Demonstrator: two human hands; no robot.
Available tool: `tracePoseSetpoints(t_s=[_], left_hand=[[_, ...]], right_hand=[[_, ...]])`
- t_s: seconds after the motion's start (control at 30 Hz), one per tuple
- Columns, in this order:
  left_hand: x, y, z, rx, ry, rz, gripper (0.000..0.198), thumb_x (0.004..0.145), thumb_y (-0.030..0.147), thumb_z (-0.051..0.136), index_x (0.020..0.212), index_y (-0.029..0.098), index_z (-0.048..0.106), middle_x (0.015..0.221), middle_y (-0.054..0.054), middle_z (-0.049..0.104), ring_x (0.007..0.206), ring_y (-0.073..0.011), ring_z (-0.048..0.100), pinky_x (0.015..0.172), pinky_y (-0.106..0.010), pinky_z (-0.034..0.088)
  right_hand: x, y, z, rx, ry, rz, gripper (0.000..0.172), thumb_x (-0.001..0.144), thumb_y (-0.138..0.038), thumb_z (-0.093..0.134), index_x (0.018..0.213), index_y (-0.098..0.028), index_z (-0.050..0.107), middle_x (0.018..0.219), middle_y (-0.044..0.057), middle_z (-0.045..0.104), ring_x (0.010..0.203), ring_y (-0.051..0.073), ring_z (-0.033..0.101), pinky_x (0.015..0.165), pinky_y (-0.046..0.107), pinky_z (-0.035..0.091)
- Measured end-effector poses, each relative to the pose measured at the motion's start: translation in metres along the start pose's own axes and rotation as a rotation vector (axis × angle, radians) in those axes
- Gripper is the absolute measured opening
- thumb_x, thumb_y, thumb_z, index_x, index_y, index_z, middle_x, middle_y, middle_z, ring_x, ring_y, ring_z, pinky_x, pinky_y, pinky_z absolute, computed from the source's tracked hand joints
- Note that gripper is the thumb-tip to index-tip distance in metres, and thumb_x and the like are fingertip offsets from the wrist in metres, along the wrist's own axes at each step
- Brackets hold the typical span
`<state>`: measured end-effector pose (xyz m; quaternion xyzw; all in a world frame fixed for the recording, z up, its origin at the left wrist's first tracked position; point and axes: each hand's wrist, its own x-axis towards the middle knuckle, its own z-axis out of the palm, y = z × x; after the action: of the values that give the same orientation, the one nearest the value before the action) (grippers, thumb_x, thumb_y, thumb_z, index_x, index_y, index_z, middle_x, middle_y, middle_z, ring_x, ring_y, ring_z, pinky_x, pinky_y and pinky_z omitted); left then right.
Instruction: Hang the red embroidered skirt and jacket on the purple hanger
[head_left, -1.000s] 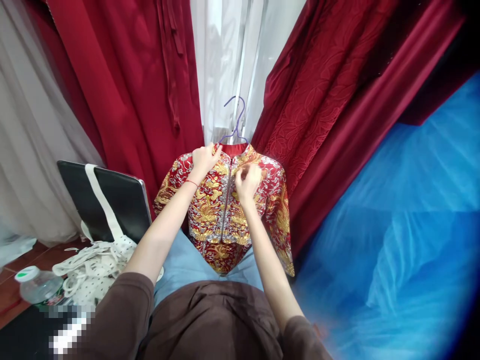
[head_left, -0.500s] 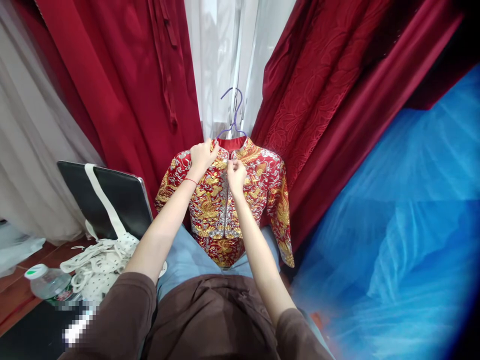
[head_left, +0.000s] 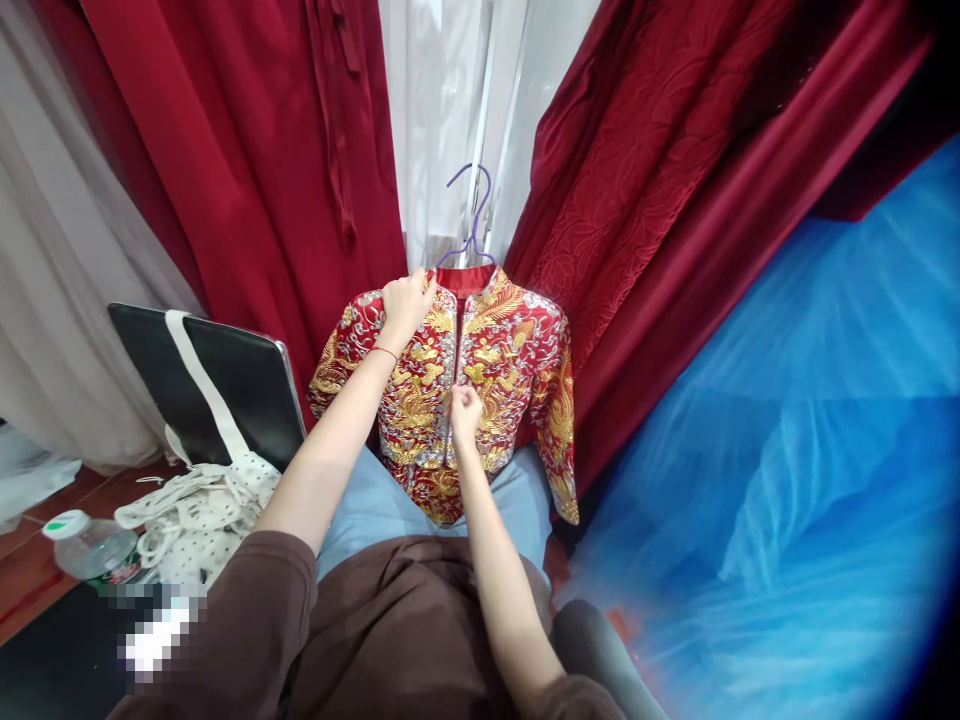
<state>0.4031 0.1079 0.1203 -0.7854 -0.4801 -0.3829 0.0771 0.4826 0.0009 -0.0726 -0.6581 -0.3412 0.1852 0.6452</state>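
An embroidered red jacket point(head_left: 502, 375) with gold and silver patterns hangs on a purple hanger point(head_left: 480, 205), its lower part resting at my lap. My left hand point(head_left: 407, 302) is closed on the jacket's shoulder beside the collar, holding the cloth. Halfway down the front, my right hand point(head_left: 466, 408) is pinched at the front zipper point(head_left: 456, 350); the fingers hide the pull. Above that hand the two front edges stand slightly apart. Both long sleeves hang at the sides.
Red garments point(head_left: 247, 150) and a patterned red one point(head_left: 637, 150) hang around the jacket. Blue tulle point(head_left: 787, 450) spreads at right. On the left are a black chair back point(head_left: 240, 390), a dotted white cloth point(head_left: 202, 515) and a plastic bottle point(head_left: 94, 548).
My right hand has slid down the jacket's front from near the collar to about the middle, and the front edges above it have parted. My left hand keeps its hold at the shoulder.
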Motion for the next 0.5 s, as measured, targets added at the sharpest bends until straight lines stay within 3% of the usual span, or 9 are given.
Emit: tracePoseSetpoints(t_s=[0.1, 0.27, 0.37, 0.5], left_hand=[[-0.001, 0.000, 0.000, -0.044, -0.002, -0.010, 0.048, 0.101, 0.046, 0.031, 0.116, 0.014, 0.064, 0.097, -0.018, 0.071, 0.095, -0.0284, 0.066, 0.078, -0.036, 0.040], [-0.005, -0.001, 0.000, -0.117, 0.019, -0.010, 0.050, 0.099, 0.048, 0.032, 0.120, 0.014, 0.062, 0.095, -0.017, 0.070, 0.101, -0.0294, 0.063, 0.082, -0.037, 0.040], [-0.007, -0.001, 0.001, -0.128, 0.031, -0.004, 0.051, 0.097, 0.050, 0.035, 0.120, 0.013, 0.062, 0.094, -0.017, 0.070, 0.103, -0.0299, 0.062, 0.084, -0.037, 0.040], [-0.008, -0.001, 0.002, -0.146, 0.029, -0.005, 0.055, 0.094, 0.055, 0.040, 0.122, 0.012, 0.061, 0.094, -0.017, 0.068, 0.107, -0.0321, 0.060, 0.088, -0.039, 0.040]], right_hand=[[-0.029, 0.044, -0.005, -0.269, -0.031, 0.204, 0.022, 0.090, -0.034, 0.040, 0.070, -0.025, 0.043, 0.057, -0.003, 0.051, 0.059, 0.016, 0.052, 0.055, 0.024, 0.041], [-0.064, 0.096, -0.021, -0.469, -0.088, 0.368, 0.029, 0.090, -0.021, 0.042, 0.061, -0.026, 0.039, 0.060, 0.001, 0.056, 0.072, 0.021, 0.060, 0.062, 0.026, 0.042], [-0.063, 0.106, -0.030, -0.544, -0.119, 0.404, 0.029, 0.095, -0.022, 0.044, 0.067, -0.022, 0.049, 0.078, 0.002, 0.064, 0.080, 0.017, 0.061, 0.069, 0.025, 0.044], [-0.060, 0.101, -0.035, -0.580, -0.202, 0.401, 0.028, 0.098, -0.039, 0.054, 0.083, -0.016, 0.062, 0.089, 0.001, 0.067, 0.080, 0.014, 0.062, 0.075, 0.028, 0.050]])
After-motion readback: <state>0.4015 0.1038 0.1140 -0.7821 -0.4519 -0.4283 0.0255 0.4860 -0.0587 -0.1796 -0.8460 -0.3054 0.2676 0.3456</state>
